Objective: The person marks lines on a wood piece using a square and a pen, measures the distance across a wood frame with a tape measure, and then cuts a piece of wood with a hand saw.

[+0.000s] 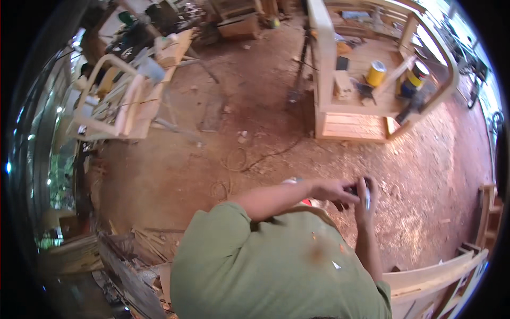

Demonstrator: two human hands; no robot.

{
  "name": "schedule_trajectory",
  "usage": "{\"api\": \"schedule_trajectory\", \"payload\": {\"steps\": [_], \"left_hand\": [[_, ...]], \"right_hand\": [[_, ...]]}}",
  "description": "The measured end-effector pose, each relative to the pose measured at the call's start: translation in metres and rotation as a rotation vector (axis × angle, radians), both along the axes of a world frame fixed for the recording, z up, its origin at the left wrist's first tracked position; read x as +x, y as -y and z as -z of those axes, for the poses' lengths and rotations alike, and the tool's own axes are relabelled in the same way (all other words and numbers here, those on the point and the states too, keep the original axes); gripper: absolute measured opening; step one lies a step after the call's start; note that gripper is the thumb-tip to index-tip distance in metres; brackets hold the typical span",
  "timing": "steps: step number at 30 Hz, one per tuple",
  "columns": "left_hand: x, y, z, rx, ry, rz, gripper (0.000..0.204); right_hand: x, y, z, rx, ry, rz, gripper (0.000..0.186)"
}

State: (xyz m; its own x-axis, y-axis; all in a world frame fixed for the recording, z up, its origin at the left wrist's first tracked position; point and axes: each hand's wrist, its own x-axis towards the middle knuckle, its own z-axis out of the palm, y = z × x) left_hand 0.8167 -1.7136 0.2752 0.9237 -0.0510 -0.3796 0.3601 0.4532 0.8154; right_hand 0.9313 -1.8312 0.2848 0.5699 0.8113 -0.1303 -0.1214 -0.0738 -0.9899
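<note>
Both my hands meet in front of my green-shirted body, right of the middle. My right hand [365, 190] is closed round a small object [367, 200] with a dark part and a shiny pale side. Its kind cannot be made out. From the left, my left hand [333, 192] reaches across with its fingers curled in against that object and the right hand. What the left fingertips grip is hidden. Below both hands lies the brown dirt floor.
Ahead to the right stands a wooden frame bench [350, 126] bearing a yellow can [376, 73], a dark-and-yellow can [414, 80] and wood pieces. A curved wooden frame [101, 125] leans at the left. Wooden parts [430, 276] lie at lower right, scrap boards [125, 266] at lower left.
</note>
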Motion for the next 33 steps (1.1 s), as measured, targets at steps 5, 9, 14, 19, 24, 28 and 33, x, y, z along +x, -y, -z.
{"api": "schedule_trajectory", "payload": {"steps": [5, 9, 14, 19, 24, 28, 33], "left_hand": [[0.069, -0.061, 0.049, 0.193, -0.172, 0.041, 0.043], [0.155, -0.115, 0.097, 0.438, -0.473, 0.134, 0.048], [0.322, -0.191, 0.13, 0.364, -0.411, 0.036, 0.046], [0.473, -0.307, 0.228, 1.113, -0.236, 0.203, 0.066], [0.558, -0.355, 0.251, 1.664, -0.184, 0.207, 0.083], [0.566, -0.335, 0.241, 1.781, -0.124, -0.09, 0.062], [0.539, -0.211, 0.261, 1.561, 0.426, -0.055, 0.025]], "right_hand": [[0.08, -0.053, 0.026, -0.044, 0.002, 0.113, 0.026], [0.155, -0.007, 0.076, -0.352, 0.591, 0.277, 0.032], [0.199, 0.099, 0.081, -0.554, -0.07, 0.739, 0.029], [0.189, 0.119, 0.018, -0.792, -0.059, 1.365, 0.022], [0.147, 0.087, 0.028, -0.622, -0.174, 1.704, 0.028], [0.136, 0.052, 0.047, -0.665, -0.29, 1.653, 0.023], [0.157, 0.054, 0.055, -0.598, -0.311, 1.737, 0.019]]}}
